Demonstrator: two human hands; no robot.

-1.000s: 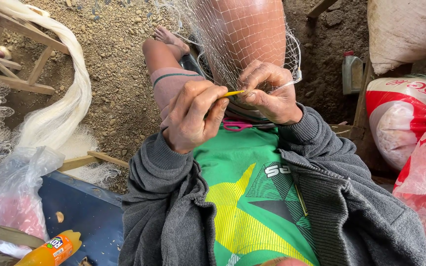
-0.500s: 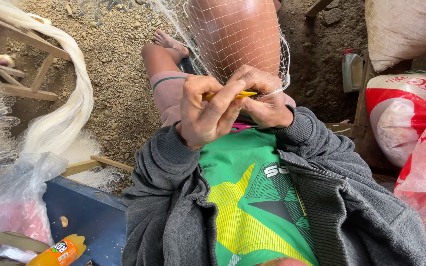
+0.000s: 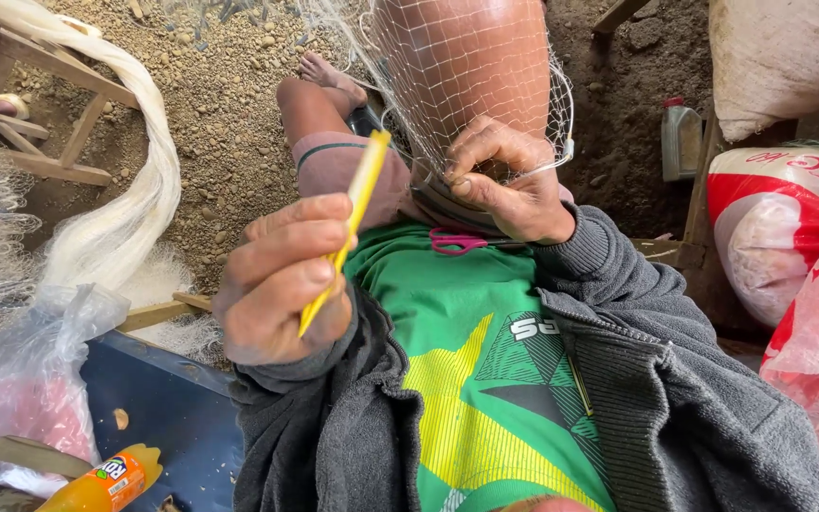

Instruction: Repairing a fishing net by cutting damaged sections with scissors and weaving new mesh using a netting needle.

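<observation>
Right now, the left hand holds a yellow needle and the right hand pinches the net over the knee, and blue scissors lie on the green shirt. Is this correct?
Not quite: the scissors are pink, not blue, as the head view shows. The rest stands: the left hand holds the yellow needle, the right hand pinches the net over the knee, and the scissors lie on the green shirt.

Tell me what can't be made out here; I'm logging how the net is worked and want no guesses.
Head view, all of it:
- Thread from the yellow netting needle in the left hand: too fine to see.
- The knot under the right hand: its fingers cover that spot on the net.
- Pink-handled scissors: blades hidden by the right wrist.
- Orange bottle: cut off by the bottom edge.
</observation>
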